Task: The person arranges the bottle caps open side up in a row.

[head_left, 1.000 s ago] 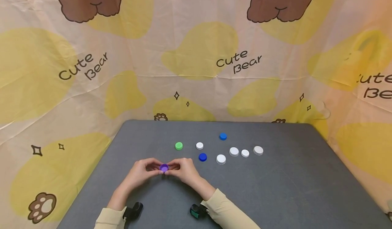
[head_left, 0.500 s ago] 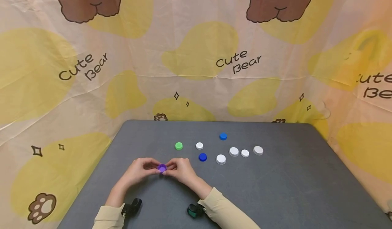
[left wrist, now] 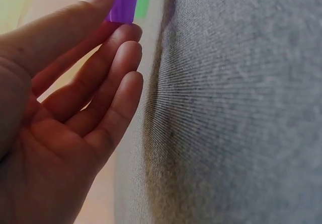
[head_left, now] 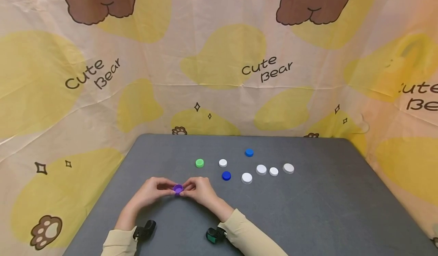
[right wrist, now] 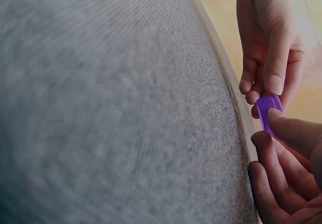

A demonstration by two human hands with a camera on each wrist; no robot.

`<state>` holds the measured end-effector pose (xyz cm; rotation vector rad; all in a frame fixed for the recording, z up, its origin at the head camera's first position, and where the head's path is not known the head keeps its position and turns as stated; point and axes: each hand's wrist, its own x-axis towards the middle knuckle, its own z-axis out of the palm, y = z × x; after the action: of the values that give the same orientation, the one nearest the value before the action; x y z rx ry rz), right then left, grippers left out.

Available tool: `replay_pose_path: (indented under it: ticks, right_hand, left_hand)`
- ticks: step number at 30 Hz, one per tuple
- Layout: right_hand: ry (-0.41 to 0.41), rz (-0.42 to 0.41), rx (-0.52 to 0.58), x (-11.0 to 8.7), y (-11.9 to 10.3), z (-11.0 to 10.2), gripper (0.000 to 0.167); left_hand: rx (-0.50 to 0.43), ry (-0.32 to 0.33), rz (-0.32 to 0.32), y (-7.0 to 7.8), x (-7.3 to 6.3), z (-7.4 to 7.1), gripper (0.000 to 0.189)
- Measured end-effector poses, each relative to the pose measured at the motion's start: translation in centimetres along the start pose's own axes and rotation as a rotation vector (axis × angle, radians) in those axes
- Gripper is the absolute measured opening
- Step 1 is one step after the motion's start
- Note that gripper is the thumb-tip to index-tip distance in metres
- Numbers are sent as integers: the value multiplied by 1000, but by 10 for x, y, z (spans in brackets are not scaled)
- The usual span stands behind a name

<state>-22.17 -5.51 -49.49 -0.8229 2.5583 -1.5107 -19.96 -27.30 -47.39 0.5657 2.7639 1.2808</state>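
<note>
A purple bottle cap is held between both hands just above the grey table, its hollow side facing the head camera. My left hand pinches its left side between thumb and fingertips. From the other side, the thumb and fingers of my right hand grip it too. In the left wrist view the cap shows at the left thumb tip, the other fingers curving loosely below. The right wrist view has the cap with a thumb at each end.
Beyond the hands, a green cap, a dark blue cap, a lighter blue cap and several white caps lie spread on the grey table. A patterned cloth hangs behind the table.
Both hands have drifted slightly left with the purple cap between them. The caps on the table stay where they were.
</note>
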Motion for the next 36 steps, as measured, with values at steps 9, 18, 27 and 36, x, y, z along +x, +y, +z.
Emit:
replay_pose_path:
  ticks: [9,18,27,36]
  right_hand:
    - [-15,10,-52,3,-1,2,19]
    - [-20,-19,-112,4,-3,7,19]
    - [-59,-39,-124,4,-5,7,22]
    - [-90,-32,-129,4,-7,7,22]
  left_hand:
    - [20,-22,-19,-2,-2,-2,25]
    - [30,-32,-30,-8,-4,-3,24]
    - [12,-36,-27,-10,-8,-5,24]
    - [-6,-40,-7,-13,-10,-6,23]
